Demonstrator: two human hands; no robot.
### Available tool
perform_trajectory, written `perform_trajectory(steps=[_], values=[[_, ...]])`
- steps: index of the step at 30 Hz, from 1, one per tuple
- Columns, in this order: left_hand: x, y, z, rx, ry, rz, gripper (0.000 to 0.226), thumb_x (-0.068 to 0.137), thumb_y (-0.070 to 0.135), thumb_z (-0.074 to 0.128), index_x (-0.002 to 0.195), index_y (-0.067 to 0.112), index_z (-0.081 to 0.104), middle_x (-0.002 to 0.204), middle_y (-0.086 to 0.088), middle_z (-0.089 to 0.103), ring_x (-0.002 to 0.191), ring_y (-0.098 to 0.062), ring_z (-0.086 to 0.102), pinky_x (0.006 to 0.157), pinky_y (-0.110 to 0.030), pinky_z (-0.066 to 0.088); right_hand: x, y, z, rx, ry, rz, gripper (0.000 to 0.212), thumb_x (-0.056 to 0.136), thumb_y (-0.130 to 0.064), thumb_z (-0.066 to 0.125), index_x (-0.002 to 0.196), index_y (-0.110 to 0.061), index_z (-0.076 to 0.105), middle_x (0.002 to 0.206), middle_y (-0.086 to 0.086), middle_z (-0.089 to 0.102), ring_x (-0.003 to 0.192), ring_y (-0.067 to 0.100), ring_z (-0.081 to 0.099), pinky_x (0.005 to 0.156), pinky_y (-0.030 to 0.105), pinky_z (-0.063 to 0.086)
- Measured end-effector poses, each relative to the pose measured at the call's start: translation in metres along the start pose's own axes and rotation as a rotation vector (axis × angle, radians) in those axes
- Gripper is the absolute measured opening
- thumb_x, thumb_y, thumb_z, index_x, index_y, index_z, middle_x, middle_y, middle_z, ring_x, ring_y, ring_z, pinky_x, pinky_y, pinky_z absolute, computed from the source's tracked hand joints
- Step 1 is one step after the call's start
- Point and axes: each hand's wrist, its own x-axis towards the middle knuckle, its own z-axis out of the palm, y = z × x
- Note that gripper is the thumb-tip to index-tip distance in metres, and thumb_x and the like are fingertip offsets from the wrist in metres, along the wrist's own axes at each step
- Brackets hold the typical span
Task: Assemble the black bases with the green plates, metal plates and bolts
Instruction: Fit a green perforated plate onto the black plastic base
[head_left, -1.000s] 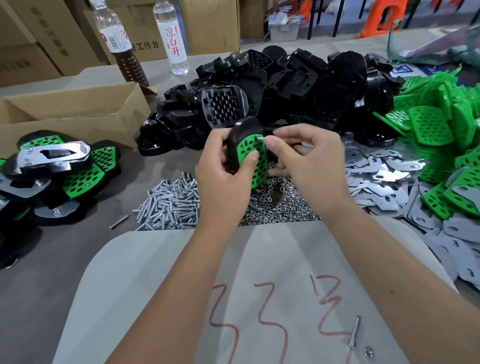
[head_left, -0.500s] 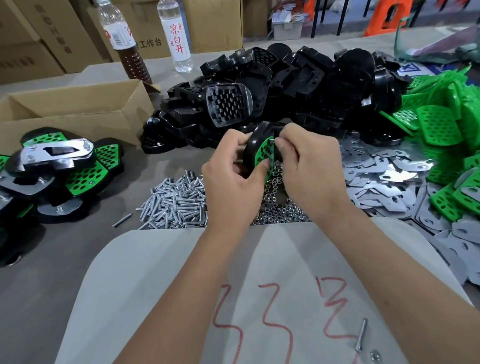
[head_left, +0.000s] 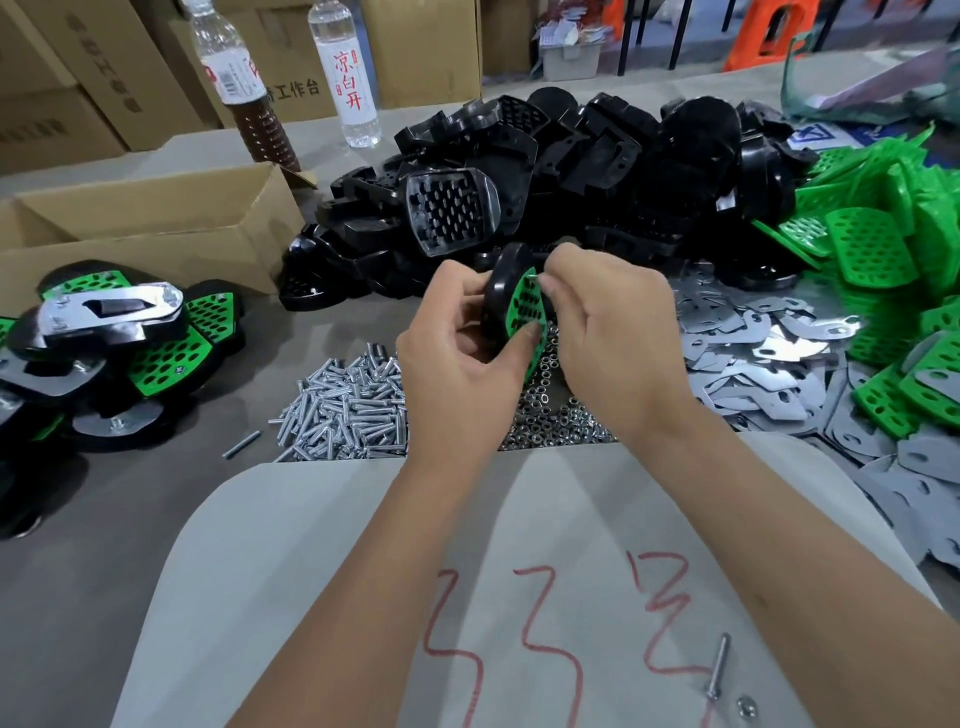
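My left hand (head_left: 457, 353) grips a black base (head_left: 503, 280) held on edge, with a perforated green plate (head_left: 527, 306) seated on its face. My right hand (head_left: 618, 332) pinches at the plate's upper edge; whatever small thing its fingertips hold is hidden. Under my hands lie a heap of bolts (head_left: 348, 410) and a heap of nuts (head_left: 550, 421). Loose black bases (head_left: 571, 171) are piled behind, green plates (head_left: 883, 228) at the right, metal plates (head_left: 769, 353) beside them.
Finished assemblies (head_left: 114, 343) are stacked at the left by an open cardboard box (head_left: 145, 223). Two bottles (head_left: 348, 73) stand at the back. A white sheet with red marks (head_left: 519, 597) covers the near table, with one bolt and nut (head_left: 719, 670) on it.
Both hands turned the base from facing me to nearly edge-on and raised it slightly toward the black pile. My right fingers stayed at the plate's top edge.
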Motion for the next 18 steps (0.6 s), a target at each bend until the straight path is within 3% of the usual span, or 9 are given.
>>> perform_trajectory(steps=[3, 4, 7, 8, 13, 15, 18], values=[[0.002, -0.001, -0.002, -0.002, -0.021, -0.027, 0.033, 0.082, 0.005, 0.081, 0.096, 0.022, 0.057, 0.088, 0.004, 0.072, 0.084, -0.02, 0.074, 0.07, -0.054, 0.061, 0.002, -0.001, 0.001, 0.003, -0.022, 0.061, 0.03, 0.104, -0.008, 0.054, 0.075, -0.004, 0.047, 0.062, 0.0, 0.045, 0.058, 0.026, 0.043, 0.061, 0.037, 0.034], [0.003, 0.0, -0.001, 0.018, -0.03, -0.024, 0.034, 0.082, 0.003, 0.081, 0.096, 0.024, 0.058, 0.089, 0.005, 0.073, 0.084, -0.02, 0.074, 0.071, -0.052, 0.061, 0.003, -0.001, 0.001, 0.137, -0.035, 0.187, 0.031, 0.104, -0.009, 0.055, 0.074, -0.001, 0.05, 0.059, 0.001, 0.045, 0.054, 0.022, 0.042, 0.06, 0.033, 0.034], [0.003, 0.001, 0.003, 0.087, -0.052, 0.033, 0.037, 0.082, -0.003, 0.078, 0.1, 0.023, 0.06, 0.093, 0.006, 0.072, 0.088, -0.022, 0.073, 0.075, -0.048, 0.061, 0.011, -0.001, -0.004, 0.885, -0.175, 0.751, 0.037, 0.108, -0.009, 0.048, 0.072, -0.004, 0.049, 0.057, 0.002, 0.043, 0.04, 0.008, 0.03, 0.038, 0.021, 0.024], [0.003, 0.001, 0.004, 0.108, -0.06, 0.051, 0.036, 0.082, -0.003, 0.078, 0.102, 0.02, 0.06, 0.093, 0.007, 0.072, 0.089, -0.021, 0.073, 0.076, -0.047, 0.061, 0.011, 0.001, -0.005, 0.998, -0.218, 0.819, 0.037, 0.109, -0.01, 0.046, 0.073, -0.007, 0.049, 0.055, 0.0, 0.043, 0.038, 0.006, 0.027, 0.035, 0.018, 0.021], [0.005, -0.001, -0.001, -0.104, -0.013, -0.157, 0.028, 0.087, 0.002, 0.076, 0.103, 0.011, 0.054, 0.093, -0.01, 0.072, 0.086, -0.015, 0.072, 0.078, -0.042, 0.061, 0.007, 0.005, -0.001, 0.634, -0.143, 0.399, 0.042, 0.105, -0.031, 0.06, 0.07, -0.007, 0.062, 0.051, -0.001, 0.05, 0.042, 0.009, 0.038, 0.044, 0.022, 0.033], [0.006, -0.001, -0.002, -0.131, 0.016, -0.24, 0.025, 0.089, -0.001, 0.074, 0.101, 0.014, 0.057, 0.092, -0.01, 0.074, 0.083, -0.015, 0.07, 0.079, -0.046, 0.06, 0.006, 0.007, 0.001, 0.645, -0.129, 0.389, 0.046, 0.107, -0.037, 0.054, 0.073, -0.01, 0.068, 0.053, 0.002, 0.054, 0.041, 0.009, 0.041, 0.042, 0.021, 0.034], [0.009, -0.002, -0.001, -0.252, 0.055, -0.384, 0.025, 0.091, -0.005, 0.07, 0.102, 0.017, 0.064, 0.095, -0.006, 0.076, 0.093, -0.025, 0.074, 0.089, -0.056, 0.061, 0.004, 0.012, 0.0, 0.906, -0.006, 0.554, 0.053, 0.113, -0.035, 0.041, 0.078, -0.004, 0.067, 0.056, 0.007, 0.055, 0.039, 0.012, 0.038, 0.039, 0.019, 0.027]])
